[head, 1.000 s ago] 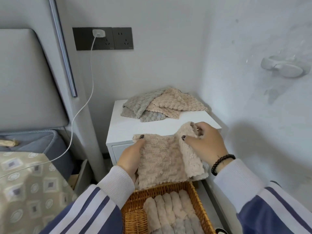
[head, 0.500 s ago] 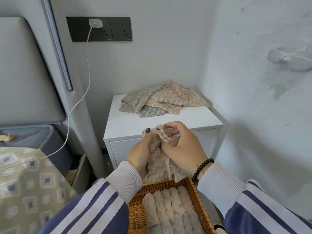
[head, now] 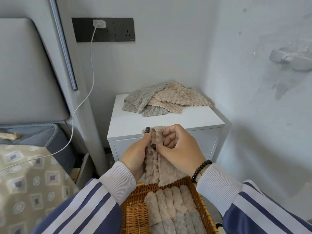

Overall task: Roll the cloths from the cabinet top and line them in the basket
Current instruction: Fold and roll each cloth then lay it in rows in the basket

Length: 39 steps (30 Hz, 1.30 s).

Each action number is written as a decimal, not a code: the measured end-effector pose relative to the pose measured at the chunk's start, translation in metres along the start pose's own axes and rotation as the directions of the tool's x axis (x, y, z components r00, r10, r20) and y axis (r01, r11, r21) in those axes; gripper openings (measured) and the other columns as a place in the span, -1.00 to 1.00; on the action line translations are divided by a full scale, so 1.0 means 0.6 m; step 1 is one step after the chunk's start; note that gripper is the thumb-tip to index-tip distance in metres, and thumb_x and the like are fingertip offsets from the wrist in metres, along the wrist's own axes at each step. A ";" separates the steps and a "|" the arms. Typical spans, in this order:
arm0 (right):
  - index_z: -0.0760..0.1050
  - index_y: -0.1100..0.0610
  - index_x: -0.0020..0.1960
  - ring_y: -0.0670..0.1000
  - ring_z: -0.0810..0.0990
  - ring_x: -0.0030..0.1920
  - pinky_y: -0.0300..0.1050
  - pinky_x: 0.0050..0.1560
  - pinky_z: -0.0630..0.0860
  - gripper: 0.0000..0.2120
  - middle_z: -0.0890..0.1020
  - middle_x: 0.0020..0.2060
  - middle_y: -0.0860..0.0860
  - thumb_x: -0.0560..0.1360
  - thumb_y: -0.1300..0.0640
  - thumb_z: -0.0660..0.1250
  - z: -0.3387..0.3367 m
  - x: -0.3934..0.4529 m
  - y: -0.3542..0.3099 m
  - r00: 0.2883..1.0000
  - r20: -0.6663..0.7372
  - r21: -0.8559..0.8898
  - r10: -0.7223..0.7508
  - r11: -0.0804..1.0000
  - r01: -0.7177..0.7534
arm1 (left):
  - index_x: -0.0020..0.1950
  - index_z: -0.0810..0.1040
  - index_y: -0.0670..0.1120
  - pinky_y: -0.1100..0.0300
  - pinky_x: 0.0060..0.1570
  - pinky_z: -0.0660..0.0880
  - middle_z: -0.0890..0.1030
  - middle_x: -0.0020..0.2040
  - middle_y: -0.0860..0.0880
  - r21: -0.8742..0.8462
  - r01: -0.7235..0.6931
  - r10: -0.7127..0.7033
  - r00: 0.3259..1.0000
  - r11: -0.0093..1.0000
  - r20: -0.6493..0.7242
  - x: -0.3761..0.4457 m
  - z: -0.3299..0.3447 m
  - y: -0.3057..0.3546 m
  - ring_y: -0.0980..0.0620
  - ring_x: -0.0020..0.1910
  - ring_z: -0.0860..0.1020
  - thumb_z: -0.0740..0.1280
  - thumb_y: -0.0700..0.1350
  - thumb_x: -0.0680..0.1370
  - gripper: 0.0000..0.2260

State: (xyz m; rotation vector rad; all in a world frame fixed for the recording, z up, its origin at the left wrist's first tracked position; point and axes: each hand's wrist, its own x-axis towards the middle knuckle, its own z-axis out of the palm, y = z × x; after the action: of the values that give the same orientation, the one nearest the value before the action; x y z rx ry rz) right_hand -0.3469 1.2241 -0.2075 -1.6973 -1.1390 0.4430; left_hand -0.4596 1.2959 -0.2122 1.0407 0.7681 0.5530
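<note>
Both my left hand (head: 135, 157) and right hand (head: 179, 150) pinch the top of a fluffy beige cloth (head: 160, 166), fingers closed on it, above the woven wicker basket (head: 135, 215) of rolled cloths (head: 170, 208). More grey and beige cloths (head: 162, 98) lie heaped on the white cabinet (head: 128, 122).

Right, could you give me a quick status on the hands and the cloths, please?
Left hand and right hand both gripping beige cloth above basket. Rolls lined inside. Pile waiting on cabinet. Nothing blocking.
</note>
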 end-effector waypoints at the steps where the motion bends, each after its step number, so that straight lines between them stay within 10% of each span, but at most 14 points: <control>1: 0.44 -0.04 -0.05 -0.22 0.49 -0.37 -0.36 -0.26 0.43 -0.75 0.60 -0.29 -0.10 0.37 0.07 0.49 0.002 0.001 0.001 1.000 -0.001 -0.003 0.018 1.000 -0.018 | 0.22 0.56 -0.19 -0.05 0.16 0.53 0.66 0.08 -0.22 0.012 -0.003 0.003 1.000 1.000 0.011 -0.002 -0.001 -0.001 -0.13 0.09 0.64 0.12 0.05 0.65 -0.62; 7: 0.47 0.01 -0.04 0.04 0.64 -0.22 -0.12 -0.19 0.57 -0.81 0.66 -0.26 0.03 0.44 0.25 0.39 0.010 0.008 -0.008 0.994 0.042 0.158 0.100 0.982 -0.106 | 0.19 0.55 -0.32 0.04 -0.05 0.62 0.67 -0.01 -0.26 0.053 -0.018 0.020 0.999 0.998 -0.032 -0.006 -0.020 -0.004 -0.14 -0.08 0.67 0.19 -0.16 0.63 -0.72; 12: 0.48 0.10 0.03 -0.09 0.55 -0.36 -0.29 -0.39 0.43 -0.78 0.59 -0.32 -0.01 0.46 0.35 0.33 0.013 0.008 -0.018 0.987 0.099 0.318 0.125 0.936 -0.150 | 0.00 0.58 -0.29 0.12 -0.25 0.63 0.69 -0.20 -0.21 0.032 -0.030 0.032 0.998 0.999 -0.060 -0.009 -0.029 0.001 -0.08 -0.27 0.67 0.18 -0.23 0.63 -0.79; 21: 0.44 0.04 0.11 -0.03 0.67 -0.22 -0.21 -0.21 0.55 -0.57 0.70 -0.19 0.00 0.47 0.50 0.12 0.025 0.007 -0.022 0.977 0.209 0.326 0.031 0.940 -0.100 | 0.17 0.59 -0.21 -0.07 0.17 0.50 0.66 0.04 -0.26 -0.060 -0.010 0.009 1.000 0.998 -0.014 -0.020 -0.038 0.015 -0.21 0.07 0.63 0.30 0.05 0.51 -0.60; 26: 0.47 -0.03 0.17 -0.20 0.53 -0.14 -0.41 -0.16 0.44 -0.69 0.55 0.02 -0.16 0.50 0.26 0.33 0.009 0.012 -0.021 0.988 -0.089 0.047 -0.124 0.991 0.129 | 0.21 0.56 -0.23 -0.10 0.20 0.50 0.68 0.04 -0.21 -0.003 -0.022 0.021 0.996 1.000 -0.089 -0.019 -0.040 0.019 -0.18 0.07 0.64 0.24 -0.03 0.61 -0.68; 30: 0.55 -0.06 0.11 -0.19 0.44 0.07 -0.48 0.03 0.28 -0.79 0.53 0.01 -0.19 0.49 0.08 0.40 0.001 0.015 -0.013 0.973 -0.006 -0.195 -0.232 0.954 0.227 | 0.10 0.62 -0.19 -0.05 0.12 0.54 0.70 -0.01 -0.18 -0.026 0.035 -0.037 0.997 0.999 -0.073 -0.024 -0.037 0.017 -0.15 0.01 0.66 0.21 0.02 0.63 -0.68; 39: 0.53 -0.06 -0.05 -0.32 0.45 -0.07 -0.54 -0.05 0.30 -0.85 0.50 -0.11 -0.17 0.50 0.20 0.37 -0.005 0.017 -0.020 0.973 0.085 -0.082 -0.216 0.971 0.223 | 0.02 0.64 -0.18 0.07 -0.11 0.56 0.71 -0.11 -0.16 -0.019 0.045 -0.047 0.995 0.999 -0.092 -0.029 -0.034 0.019 -0.11 -0.15 0.69 0.18 0.01 0.63 -0.67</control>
State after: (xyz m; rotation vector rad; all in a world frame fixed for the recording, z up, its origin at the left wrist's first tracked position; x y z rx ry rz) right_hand -0.3457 1.2319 -0.1934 -1.6198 -1.4043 0.3224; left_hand -0.4868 1.2993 -0.2030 0.9849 0.8659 0.5702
